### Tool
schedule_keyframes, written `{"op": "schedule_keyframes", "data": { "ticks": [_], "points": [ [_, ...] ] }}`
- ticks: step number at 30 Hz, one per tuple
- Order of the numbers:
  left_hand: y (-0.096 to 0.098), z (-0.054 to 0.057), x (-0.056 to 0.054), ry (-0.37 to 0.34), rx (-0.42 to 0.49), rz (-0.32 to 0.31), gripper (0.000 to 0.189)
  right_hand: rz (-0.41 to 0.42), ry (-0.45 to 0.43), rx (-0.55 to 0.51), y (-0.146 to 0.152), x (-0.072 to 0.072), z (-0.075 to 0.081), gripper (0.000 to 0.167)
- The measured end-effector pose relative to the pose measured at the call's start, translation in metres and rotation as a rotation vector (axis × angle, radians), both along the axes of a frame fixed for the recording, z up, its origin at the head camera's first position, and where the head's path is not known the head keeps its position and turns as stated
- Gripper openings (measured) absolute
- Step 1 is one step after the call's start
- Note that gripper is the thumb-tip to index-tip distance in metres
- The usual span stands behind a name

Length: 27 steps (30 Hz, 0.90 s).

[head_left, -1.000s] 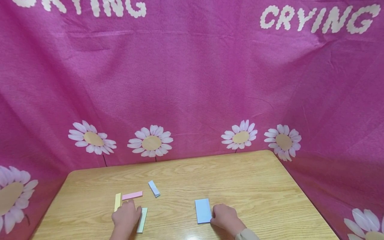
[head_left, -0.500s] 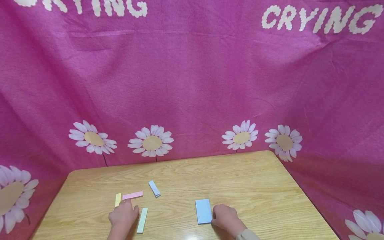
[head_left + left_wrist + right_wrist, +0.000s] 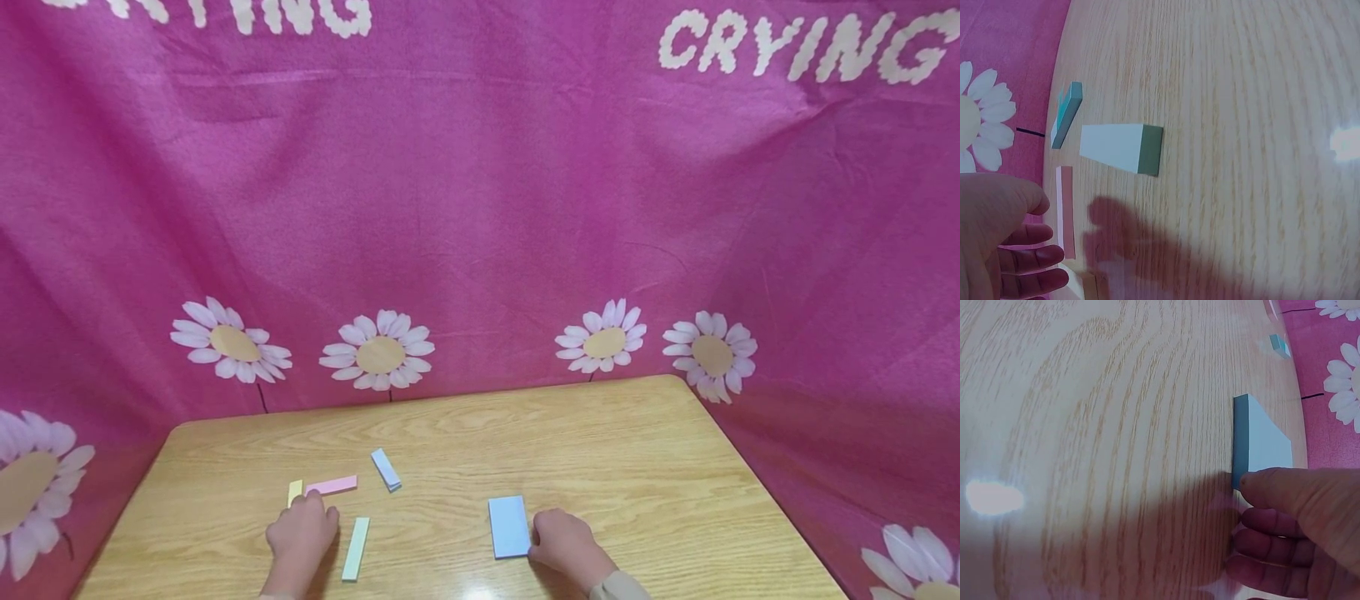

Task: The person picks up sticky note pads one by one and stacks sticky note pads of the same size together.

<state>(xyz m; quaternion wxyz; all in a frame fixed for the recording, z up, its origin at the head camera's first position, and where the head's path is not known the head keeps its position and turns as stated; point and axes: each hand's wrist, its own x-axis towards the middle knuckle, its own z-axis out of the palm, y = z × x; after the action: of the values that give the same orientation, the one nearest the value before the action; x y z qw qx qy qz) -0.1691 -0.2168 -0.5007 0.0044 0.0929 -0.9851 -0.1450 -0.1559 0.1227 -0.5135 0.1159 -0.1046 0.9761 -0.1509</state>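
Note:
My right hand is at the right edge of a blue sticky note pad lying flat on the table. In the right wrist view its thumb touches the near corner of that pad, with the other fingers curled below; the index finger is mostly hidden. My left hand is over the near end of a narrow yellow sticky note pad, partly hiding it. In the left wrist view a gap shows between the loosely bent fingers and thumb. Close by lie narrow pads in pink and pale green.
A narrow light blue pad, its layers slightly fanned, lies farther back on the wooden table. Pink cloth printed with daisies and lettering hangs behind the table and along both sides.
My left hand has moved away from the green pad, a little left and forward over the yellow one. The right hand and the blue pad stay in place.

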Motion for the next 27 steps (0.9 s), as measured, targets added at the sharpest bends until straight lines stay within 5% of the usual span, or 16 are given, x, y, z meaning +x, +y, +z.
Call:
{"op": "schedule_keyframes", "data": {
  "ticks": [14, 27],
  "points": [
    [-0.004, 0.002, -0.002, -0.056, -0.006, 0.026, 0.036, 0.023, 0.023, -0.035, 0.001, 0.002, 0.003, 0.016],
    [-0.011, -0.008, -0.002, -0.037, 0.025, 0.077, 0.039, 0.04, 0.054, -0.047, 0.003, 0.002, -0.001, 0.017]
  ]
}}
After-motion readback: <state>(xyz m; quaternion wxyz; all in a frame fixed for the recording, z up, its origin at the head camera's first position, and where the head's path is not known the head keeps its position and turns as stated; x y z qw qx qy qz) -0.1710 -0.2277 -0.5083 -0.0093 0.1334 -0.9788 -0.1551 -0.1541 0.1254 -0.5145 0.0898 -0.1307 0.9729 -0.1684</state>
